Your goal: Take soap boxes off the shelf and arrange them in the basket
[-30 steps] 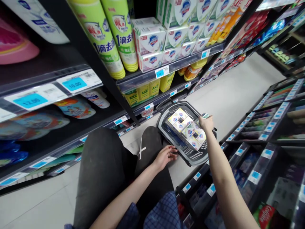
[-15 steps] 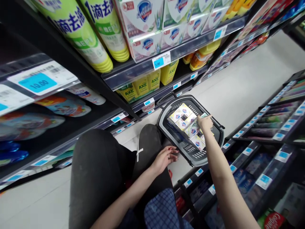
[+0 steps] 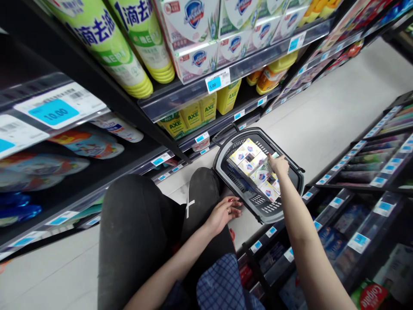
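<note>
Cartons lie inside the basket, at 8 o'clock from the nearer right hand, group axis 11-to-5. Right fingers are half-curled, grip indeterminate. The left hand is loosely open, empty.

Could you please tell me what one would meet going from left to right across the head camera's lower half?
Blue packages on the lower left shelf → left knee → left hand → right hand, over the basket → Colgate package.
</note>
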The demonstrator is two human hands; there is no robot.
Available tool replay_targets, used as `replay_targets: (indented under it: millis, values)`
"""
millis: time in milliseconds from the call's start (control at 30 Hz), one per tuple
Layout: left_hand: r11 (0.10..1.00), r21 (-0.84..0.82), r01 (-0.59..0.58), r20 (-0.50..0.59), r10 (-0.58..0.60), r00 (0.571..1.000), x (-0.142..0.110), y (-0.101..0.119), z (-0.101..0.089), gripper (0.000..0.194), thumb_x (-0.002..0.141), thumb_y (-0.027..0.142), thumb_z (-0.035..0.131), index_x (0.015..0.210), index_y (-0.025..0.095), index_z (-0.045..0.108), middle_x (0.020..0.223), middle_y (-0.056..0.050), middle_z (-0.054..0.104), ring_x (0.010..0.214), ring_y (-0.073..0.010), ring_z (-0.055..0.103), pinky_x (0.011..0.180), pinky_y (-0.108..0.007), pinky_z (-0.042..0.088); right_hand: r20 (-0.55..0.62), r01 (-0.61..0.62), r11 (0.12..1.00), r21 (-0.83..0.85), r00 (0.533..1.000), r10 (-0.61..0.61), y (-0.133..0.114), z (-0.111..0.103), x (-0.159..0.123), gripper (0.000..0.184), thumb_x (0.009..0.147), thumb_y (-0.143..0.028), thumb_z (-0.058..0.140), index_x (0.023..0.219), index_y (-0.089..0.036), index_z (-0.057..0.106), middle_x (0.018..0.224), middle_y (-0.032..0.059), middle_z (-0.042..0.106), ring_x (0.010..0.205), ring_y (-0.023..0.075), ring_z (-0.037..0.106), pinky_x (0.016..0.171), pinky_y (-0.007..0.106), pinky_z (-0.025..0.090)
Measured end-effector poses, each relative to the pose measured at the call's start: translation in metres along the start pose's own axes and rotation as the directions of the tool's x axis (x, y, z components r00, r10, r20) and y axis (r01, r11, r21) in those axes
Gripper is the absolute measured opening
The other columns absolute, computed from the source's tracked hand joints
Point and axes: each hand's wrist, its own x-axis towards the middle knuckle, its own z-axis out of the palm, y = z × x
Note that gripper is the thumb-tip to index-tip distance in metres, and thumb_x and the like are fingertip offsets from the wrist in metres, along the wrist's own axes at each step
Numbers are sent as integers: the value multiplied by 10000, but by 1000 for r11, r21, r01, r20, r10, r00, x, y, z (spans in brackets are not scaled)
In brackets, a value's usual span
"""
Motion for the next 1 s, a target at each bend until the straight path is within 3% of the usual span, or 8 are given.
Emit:
replay_targets:
  millis: [100, 200, 300, 367, 433, 500, 667, 1000]
  values:
    - [1000, -6, -3, -1, 3, 1000, 0, 0, 0, 279, 742, 291, 744, 951, 122, 669, 903, -81, 692, 713, -162, 646, 746, -342, 524, -15, 76, 997, 10, 997, -76, 6, -6, 12, 680, 831, -549, 552, 1308, -68, 493, 1122, 283, 638, 1094, 384, 616, 911, 483, 476]
    - [1000, -14, -1, 0, 1, 1000, 1, 0, 0, 273, 744, 288, 743, 948, 122, 672, 900, -83, 692, 711, -162, 645, 748, -345, 523, -26, 344, 939, -16, 939, -344, 20, -16, 28, 636, 852, -523, 525, 1353, -133, 487, 1059, 200, 667, 1018, 331, 640, 893, 438, 478]
    - [1000, -14, 2, -1, -2, 1000, 2, 0, 0, 258, 745, 276, 741, 942, 124, 677, 899, -83, 695, 709, -162, 645, 746, -343, 523, 67, 668, 737, -107, 744, -665, 35, -19, 38, 651, 837, -470, 574, 1401, -161, 471, 954, 138, 653, 915, 285, 640, 872, 392, 479]
    - [1000, -13, 5, 1, -5, 1000, 2, 0, 1, 253, 742, 272, 742, 940, 126, 680, 898, -83, 696, 710, -163, 645, 745, -339, 522, 155, 787, 595, -165, 616, -772, 43, -14, 39, 668, 827, -459, 598, 1409, -153, 477, 901, 120, 629, 869, 272, 625, 874, 387, 474]
    - [1000, -11, 6, 3, -6, 1000, 1, 0, 1, 254, 742, 273, 743, 940, 126, 682, 898, -83, 696, 710, -162, 644, 742, -335, 522, 195, 825, 531, -193, 562, -804, 49, -7, 38, 658, 828, -457, 598, 1401, -151, 493, 910, 121, 611, 871, 273, 613, 890, 396, 466]
    - [1000, -12, 4, 6, -4, 1000, 1, 0, 1, 257, 741, 272, 744, 942, 123, 682, 899, -83, 695, 710, -160, 643, 740, -333, 521, 179, 816, 552, -171, 576, -797, 54, 2, 39, 630, 840, -455, 576, 1388, -152, 510, 991, 141, 599, 897, 274, 608, 908, 404, 462]
    - [1000, -13, -2, -4, 2, 1000, -1, 0, 1, 263, 729, 264, 745, 938, 118, 681, 894, -80, 693, 702, -160, 642, 741, -336, 523, 70, 695, 719, 16, 717, -694, 64, 16, 48, 549, 863, -354, 463, 1342, -98, 539, 1172, 187, 580, 1003, 285, 595, 941, 416, 460]
    - [1000, 5, 0, -1, 0, 1000, -1, 1, 2, 264, 720, 262, 745, 936, 124, 682, 902, -82, 697, 713, -162, 640, 746, -338, 531, 72, 534, 841, 90, 839, -540, 64, 27, 29, 523, 862, -375, 397, 1351, -256, 537, 1372, 142, 504, 1185, 392, 433, 972, 658, 323]
